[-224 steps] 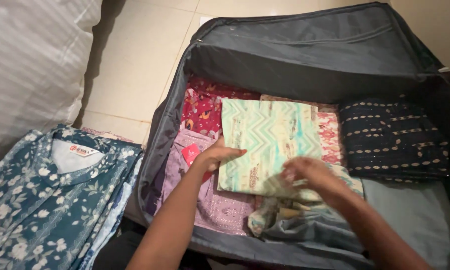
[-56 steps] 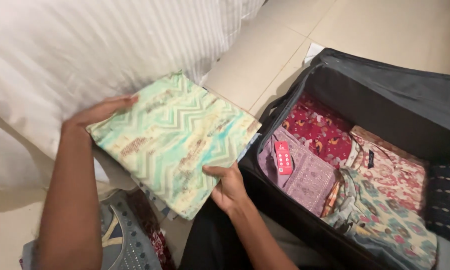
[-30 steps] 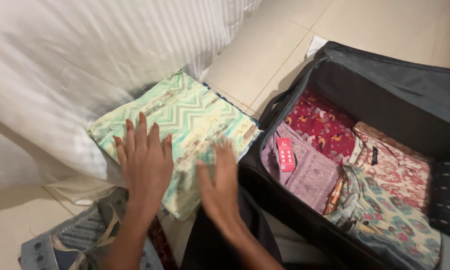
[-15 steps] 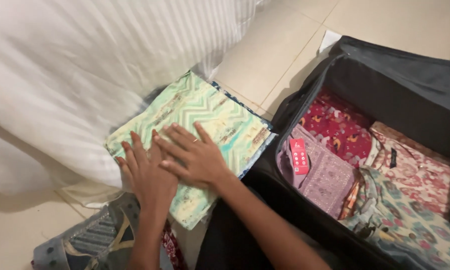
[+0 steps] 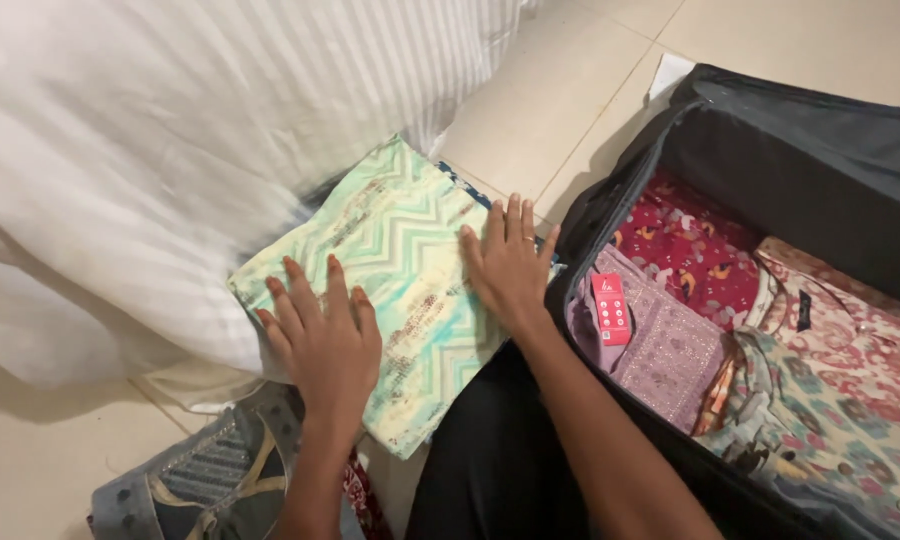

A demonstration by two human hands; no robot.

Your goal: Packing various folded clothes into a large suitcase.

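Observation:
A folded mint-green garment with a zigzag pattern (image 5: 400,250) lies on a stack of clothes on the floor, between white striped bedding and an open dark suitcase. My left hand (image 5: 322,335) lies flat on its near left part, fingers spread. My right hand (image 5: 508,262) presses flat on its right edge, close to the suitcase wall (image 5: 585,215). Neither hand grips anything.
The suitcase holds folded clothes: a red printed piece (image 5: 685,245), a lilac piece with a pink tag (image 5: 650,335), floral pieces (image 5: 850,410) at the right. White striped bedding (image 5: 170,130) fills the left. A grey bag with studs (image 5: 185,485) sits at the bottom left. Beige floor tiles (image 5: 560,90) lie beyond.
The zigzag garment went from the suitcase onto the stack beside the bedding. My hands, close together on it half a second ago, have spread apart, the right one sliding to its right edge.

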